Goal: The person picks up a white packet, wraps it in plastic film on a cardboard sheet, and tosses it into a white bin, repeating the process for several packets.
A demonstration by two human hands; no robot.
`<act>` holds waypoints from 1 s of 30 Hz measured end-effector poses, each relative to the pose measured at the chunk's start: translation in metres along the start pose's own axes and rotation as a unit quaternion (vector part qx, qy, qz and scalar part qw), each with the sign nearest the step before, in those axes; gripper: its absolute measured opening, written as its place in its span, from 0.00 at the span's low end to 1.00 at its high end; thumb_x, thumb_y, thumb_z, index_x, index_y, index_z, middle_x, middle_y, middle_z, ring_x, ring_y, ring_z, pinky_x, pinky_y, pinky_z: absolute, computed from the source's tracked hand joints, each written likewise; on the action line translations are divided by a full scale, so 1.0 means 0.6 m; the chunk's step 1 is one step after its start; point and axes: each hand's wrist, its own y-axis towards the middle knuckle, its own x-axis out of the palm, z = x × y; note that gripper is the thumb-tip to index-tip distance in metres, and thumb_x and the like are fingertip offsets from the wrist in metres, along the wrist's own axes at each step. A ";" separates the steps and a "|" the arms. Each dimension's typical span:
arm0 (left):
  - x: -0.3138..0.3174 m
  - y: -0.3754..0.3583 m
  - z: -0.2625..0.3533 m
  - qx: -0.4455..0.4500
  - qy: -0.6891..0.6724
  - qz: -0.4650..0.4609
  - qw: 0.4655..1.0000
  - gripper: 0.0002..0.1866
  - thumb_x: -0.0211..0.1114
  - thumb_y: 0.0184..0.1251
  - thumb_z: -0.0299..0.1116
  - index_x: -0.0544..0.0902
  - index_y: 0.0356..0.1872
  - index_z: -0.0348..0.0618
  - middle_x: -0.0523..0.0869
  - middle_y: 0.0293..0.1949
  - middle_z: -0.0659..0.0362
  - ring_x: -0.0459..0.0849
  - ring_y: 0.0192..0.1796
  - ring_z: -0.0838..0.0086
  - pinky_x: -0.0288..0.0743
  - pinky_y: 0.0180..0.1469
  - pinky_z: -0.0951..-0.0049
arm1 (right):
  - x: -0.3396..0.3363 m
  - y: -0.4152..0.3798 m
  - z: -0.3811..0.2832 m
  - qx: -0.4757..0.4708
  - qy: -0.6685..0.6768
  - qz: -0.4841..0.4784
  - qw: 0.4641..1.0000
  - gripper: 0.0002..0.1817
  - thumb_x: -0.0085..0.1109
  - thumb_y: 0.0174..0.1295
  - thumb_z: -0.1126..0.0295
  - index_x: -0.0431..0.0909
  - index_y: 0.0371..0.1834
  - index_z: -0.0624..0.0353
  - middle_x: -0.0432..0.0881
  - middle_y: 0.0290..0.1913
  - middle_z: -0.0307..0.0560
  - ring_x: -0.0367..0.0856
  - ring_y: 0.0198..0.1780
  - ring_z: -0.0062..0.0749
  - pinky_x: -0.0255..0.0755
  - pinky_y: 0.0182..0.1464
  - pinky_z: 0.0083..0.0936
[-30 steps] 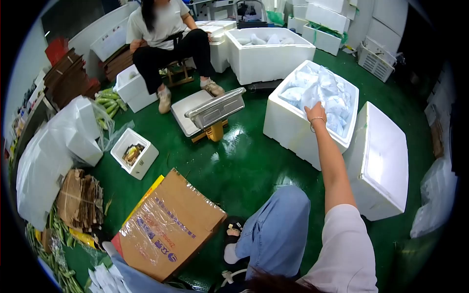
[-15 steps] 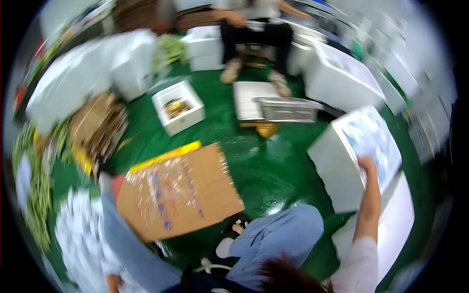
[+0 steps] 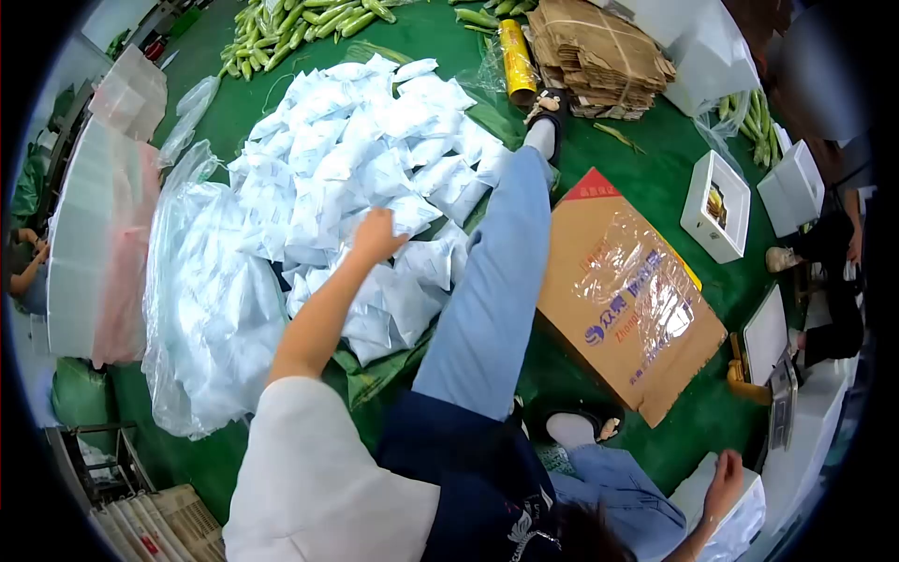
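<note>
A broad heap of white, pillow-shaped ice packs point(image 3: 323, 173) lies on the floor left of my outstretched leg. My left hand point(image 3: 376, 236) is down on this heap, fingers curled onto one ice pack, their tips partly hidden. Low on the right, my right hand point(image 3: 724, 485) hovers by a white foam box point(image 3: 693, 487), fingers somewhat apart and nothing visible in them. Shiny clear plastic with pale packs shows in that box, largely cut off by my arm and leg. A clear plastic bag point(image 3: 211, 309) full of similar packs adjoins the heap.
Right of my leg lies a large cardboard box point(image 3: 627, 290). Flattened cardboard point(image 3: 599, 56), a yellow roll point(image 3: 517, 61) and green vegetables point(image 3: 290, 28) are farther off. A small foam box point(image 3: 716, 206) stands near another seated person point(image 3: 833, 281). A metal rack point(image 3: 94, 459) is lower left.
The view has swung left, bringing the heap of packs to the centre. My right hand, earlier touching the foam box's contents, is now raised by it. My left hand is now farther onto the heap.
</note>
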 end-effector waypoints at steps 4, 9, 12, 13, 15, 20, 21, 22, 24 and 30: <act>0.058 0.085 0.027 -0.021 0.178 -0.139 0.974 0.29 0.73 0.45 0.42 0.78 0.49 0.35 0.78 0.52 0.43 0.78 0.54 0.51 0.70 0.58 0.61 | 0.113 0.051 -0.212 -0.107 -0.034 -0.105 0.988 0.08 0.57 0.64 0.75 0.79 0.42 0.68 0.82 0.34 0.50 0.81 0.37 0.34 0.73 0.42 0.24; 0.107 0.093 0.001 -0.060 0.137 0.043 0.988 0.30 0.75 0.36 0.49 0.83 0.41 0.39 0.82 0.49 0.48 0.80 0.52 0.56 0.70 0.56 0.62 | 0.179 0.014 -0.323 -0.143 0.031 -0.205 0.968 0.09 0.62 0.58 0.75 0.81 0.41 0.67 0.84 0.36 0.56 0.85 0.39 0.44 0.76 0.44 0.30; 0.061 0.092 0.010 -0.033 0.095 -0.070 0.992 0.34 0.77 0.32 0.53 0.84 0.38 0.36 0.86 0.41 0.49 0.84 0.43 0.56 0.77 0.42 0.63 | 0.207 0.013 -0.291 -0.136 0.025 -0.205 0.969 0.10 0.61 0.60 0.71 0.81 0.41 0.66 0.84 0.35 0.57 0.84 0.39 0.48 0.76 0.42 0.33; 0.050 0.086 0.009 0.003 -0.027 -0.051 0.998 0.35 0.78 0.30 0.54 0.84 0.37 0.34 0.87 0.37 0.47 0.86 0.39 0.54 0.78 0.41 0.61 | 0.210 0.014 -0.276 -0.143 0.020 -0.204 0.968 0.10 0.61 0.60 0.71 0.80 0.41 0.66 0.83 0.34 0.57 0.84 0.39 0.49 0.76 0.42 0.34; 0.011 0.071 0.040 -0.064 -0.467 -0.114 0.875 0.31 0.74 0.39 0.45 0.81 0.45 0.34 0.85 0.42 0.51 0.85 0.45 0.62 0.77 0.49 0.64 | 0.227 0.017 -0.235 -0.094 0.049 -0.186 0.977 0.14 0.61 0.58 0.71 0.79 0.46 0.64 0.82 0.37 0.57 0.82 0.40 0.50 0.75 0.44 0.36; -0.152 0.020 0.460 0.334 -0.409 -0.006 0.849 0.40 0.74 0.40 0.39 0.70 0.58 0.35 0.75 0.51 0.48 0.75 0.54 0.57 0.68 0.59 0.59 | 0.339 0.076 -0.185 -0.182 -0.069 0.032 0.980 0.23 0.64 0.54 0.70 0.75 0.55 0.56 0.80 0.34 0.50 0.80 0.38 0.53 0.75 0.45 0.40; -0.150 0.016 0.544 0.424 -0.370 -0.030 0.826 0.40 0.75 0.39 0.41 0.70 0.57 0.35 0.75 0.50 0.45 0.74 0.54 0.53 0.67 0.59 0.56 | 0.367 0.088 -0.176 -0.174 -0.066 0.042 0.982 0.23 0.64 0.54 0.70 0.75 0.55 0.56 0.80 0.34 0.50 0.80 0.38 0.53 0.75 0.45 0.40; -0.125 0.011 0.618 0.460 -0.296 -0.059 0.835 0.45 0.77 0.37 0.42 0.68 0.62 0.37 0.74 0.52 0.43 0.72 0.56 0.51 0.67 0.60 0.57 | 0.392 0.100 -0.166 -0.161 -0.075 0.089 0.980 0.21 0.63 0.54 0.72 0.77 0.53 0.56 0.78 0.38 0.52 0.79 0.41 0.50 0.75 0.46 0.39; -0.003 0.004 0.736 0.464 -0.223 -0.016 0.857 0.48 0.77 0.33 0.42 0.68 0.62 0.37 0.73 0.53 0.42 0.71 0.58 0.47 0.65 0.62 0.55 | 0.429 0.123 -0.134 -0.144 -0.084 0.148 0.975 0.19 0.62 0.53 0.74 0.78 0.51 0.55 0.76 0.42 0.53 0.79 0.44 0.48 0.74 0.47 0.38; 0.099 0.003 0.770 0.548 -0.065 -0.058 0.832 0.51 0.77 0.33 0.42 0.65 0.66 0.39 0.70 0.58 0.45 0.67 0.63 0.52 0.59 0.66 0.51 | 0.372 0.133 -0.127 -0.192 0.097 0.244 0.946 0.10 0.57 0.53 0.83 0.81 0.38 0.60 0.76 0.33 0.49 0.78 0.33 0.45 0.73 0.35 0.35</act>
